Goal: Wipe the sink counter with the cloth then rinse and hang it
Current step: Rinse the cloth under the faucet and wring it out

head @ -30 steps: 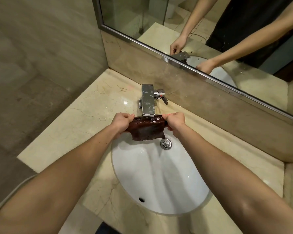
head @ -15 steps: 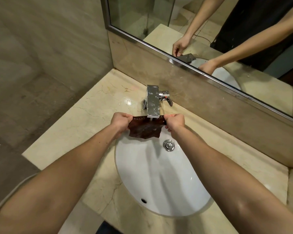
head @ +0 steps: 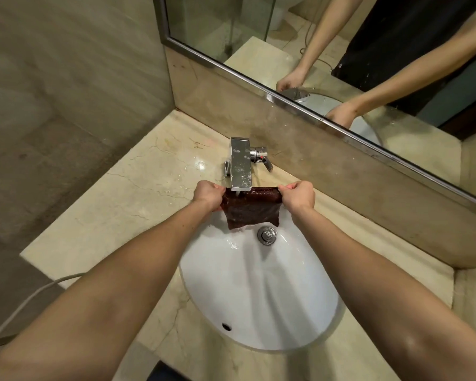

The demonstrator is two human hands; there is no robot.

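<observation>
Left hand (head: pixel 208 197) is curled tight, pinching the left top corner of the dark brown cloth (head: pixel 252 209). The cloth's stretched flat between both hands, hanging over the back edge of the white basin (head: pixel 261 292), right under the chrome faucet spout (head: pixel 241 163) with a thin stream of water hitting it. Lower edge dangles just above the drain plug (head: pixel 267 235). Right hand (head: pixel 297 197) is closed on the other top corner. The marble surface (head: pixel 116 215) around the basin looks wet near the faucet. Mirror (head: pixel 341 50) runs along the back.
</observation>
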